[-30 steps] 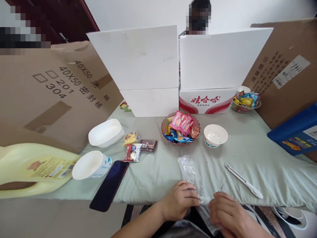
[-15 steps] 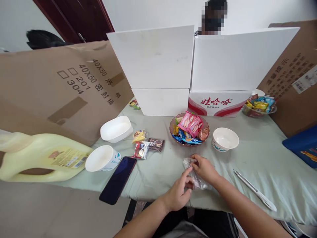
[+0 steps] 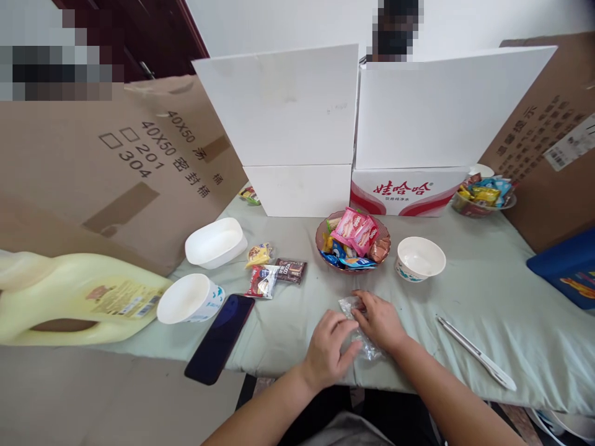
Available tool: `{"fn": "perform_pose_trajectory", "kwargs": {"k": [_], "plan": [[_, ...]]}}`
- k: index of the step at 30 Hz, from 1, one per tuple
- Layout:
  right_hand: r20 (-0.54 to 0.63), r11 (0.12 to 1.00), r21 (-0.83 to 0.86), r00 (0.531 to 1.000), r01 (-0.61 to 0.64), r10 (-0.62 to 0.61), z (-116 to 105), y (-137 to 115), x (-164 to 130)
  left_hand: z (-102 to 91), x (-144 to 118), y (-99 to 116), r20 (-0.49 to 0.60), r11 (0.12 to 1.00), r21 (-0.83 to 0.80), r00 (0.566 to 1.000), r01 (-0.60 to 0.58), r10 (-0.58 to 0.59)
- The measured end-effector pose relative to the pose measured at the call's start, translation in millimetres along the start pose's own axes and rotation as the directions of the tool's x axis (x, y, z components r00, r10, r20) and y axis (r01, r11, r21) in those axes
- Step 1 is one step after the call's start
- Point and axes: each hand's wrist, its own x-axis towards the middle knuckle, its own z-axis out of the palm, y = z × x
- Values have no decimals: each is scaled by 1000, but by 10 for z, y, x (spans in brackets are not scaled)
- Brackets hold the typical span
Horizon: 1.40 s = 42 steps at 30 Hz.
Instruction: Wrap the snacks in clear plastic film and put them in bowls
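From where I stand, the left hand [image 3: 331, 347] has its fingers loosely curled, spread apart, close by the crumpled clear plastic [image 3: 370, 349] on the worktop [image 3: 288, 328]. The right hand's [image 3: 381, 322] fingers cover its far end (gripping or merely resting, I can't tell), near the snack bowl [image 3: 320, 244].

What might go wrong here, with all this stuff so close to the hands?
The dark phone appears to poke past the front edge of the table, so a bump might send it off.
The crumpled clear plastic under the right hand looks thin and might tear or bunch up.
The slim tool lies beside the right forearm, which could knock it aside.
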Motion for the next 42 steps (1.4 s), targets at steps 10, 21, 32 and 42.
{"fn": "perform_pose_trajectory", "kwargs": {"k": [10,21,32,42], "plan": [[-273,975,-219,962,-40,-22,-315,109,-166,198,211,-305,183,994,106,983,6,-26],[-61,947,-199,961,254,-270,-248,-220,-800,167,192,-354,226,999,42,974,5,-14],[109,951,-107,954,291,-280,-301,-357,-1052,134,234,-229,383,976,212,923,-48,-38],[34,952,10,951,306,-306,-242,-363,-1168,139,194,-248,447,986,115,893,-122,58]]}}
